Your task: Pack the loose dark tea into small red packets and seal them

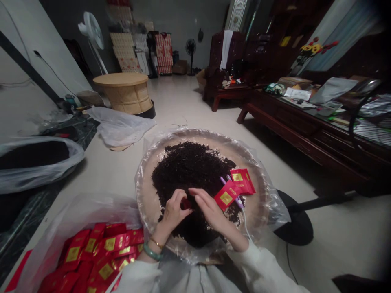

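A round tray (143, 175) lined with clear plastic holds a heap of dark, dry tea leaves (189, 162). Over its near part, my left hand (175, 209) curls around a small red packet (185, 203), mostly hidden by the fingers. My right hand (207, 207) is beside it, fingers stretched out and slightly cupped above the leaves. Whether any leaves lie in that palm cannot be seen. Right of my right hand, red-and-gold packets (226, 196) rest on the tray, partly covering a purple corded tool (238, 202).
A plastic bag (122, 207) full of red packets stands at lower left. Another bag (76, 156) with dark contents sits behind it. A black fan base (295, 232) is close on the right. Farther off are a woven drum-shaped stand (126, 95) and a long wooden table (293, 130).
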`<state>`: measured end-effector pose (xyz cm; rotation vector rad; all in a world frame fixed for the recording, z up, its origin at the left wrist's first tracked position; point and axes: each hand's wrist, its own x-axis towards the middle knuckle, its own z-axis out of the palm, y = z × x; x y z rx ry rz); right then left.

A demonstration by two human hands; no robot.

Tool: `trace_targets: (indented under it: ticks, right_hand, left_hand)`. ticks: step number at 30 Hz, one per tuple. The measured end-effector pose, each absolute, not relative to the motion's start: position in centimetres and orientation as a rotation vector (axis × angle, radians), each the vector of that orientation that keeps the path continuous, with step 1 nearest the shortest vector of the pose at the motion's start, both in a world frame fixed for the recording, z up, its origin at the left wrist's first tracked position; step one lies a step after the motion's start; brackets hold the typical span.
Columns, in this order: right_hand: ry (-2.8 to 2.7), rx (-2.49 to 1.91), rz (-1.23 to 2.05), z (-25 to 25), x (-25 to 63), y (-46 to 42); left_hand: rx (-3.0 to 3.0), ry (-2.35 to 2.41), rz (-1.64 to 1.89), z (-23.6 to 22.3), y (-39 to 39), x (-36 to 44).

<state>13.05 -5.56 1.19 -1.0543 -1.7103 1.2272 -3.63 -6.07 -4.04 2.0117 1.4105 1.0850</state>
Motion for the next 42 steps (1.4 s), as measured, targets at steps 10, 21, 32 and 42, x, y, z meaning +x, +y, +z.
trace_targets:
  ticks: [10, 21, 32, 42]
  right_hand:
    - [-2.485, -1.304, 0.455, 0.9, 11.6, -7.0]
    - [-1.924, -1.122, 0.891, -1.2, 13.6, -3.0]
    - [-2.047, -1.469, 0.76, -4.1, 16.9, 10.4]
    - [-2.096, -1.479, 0.762, -2.3, 15.3, 13.8]
  left_hand:
    - [2.099, 1.361, 0.976, -4.4, -7.0, -4.8]
    - [2.051, 1.443, 0.91, -5.4, -7.0, -4.8]
    - [1.996, 1.462, 1.023, -5.6, -6.7, -4.5]
    - [2.075, 1.423, 1.011, -5.3, -6.6, -4.6]
